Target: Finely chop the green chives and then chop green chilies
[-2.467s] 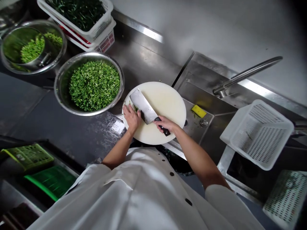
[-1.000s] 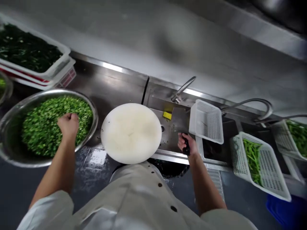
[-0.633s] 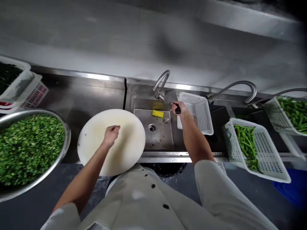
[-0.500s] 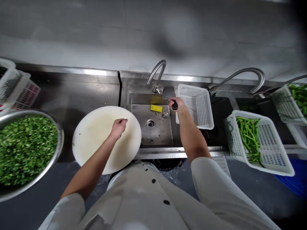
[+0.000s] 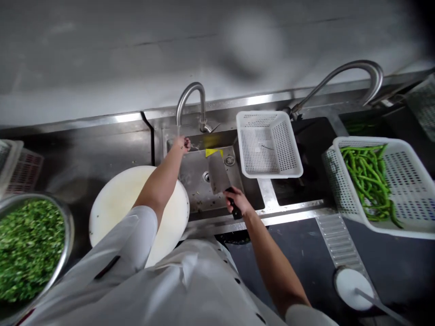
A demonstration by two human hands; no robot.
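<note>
My right hand is wrapped round the black handle of a cleaver. Its broad blade points away from me over the sink and covers part of a yellow sponge. Under the curved tap, my left hand has its fingers curled in. Water runs from the spout onto that hand and splashes beside it. Whether anything is inside those fingers is hidden. A round white chopping board lies left of the sink, partly beneath my left arm.
A metal bowl of chopped greens stands at the left. An empty white basket sits right of the sink. Another white basket holds green beans. A second tap arches behind it.
My left hand has gone from over the chopping board to under the tap, where water now flows. My right hand has brought the cleaver nearer me, from beside the empty basket to over the sink.
</note>
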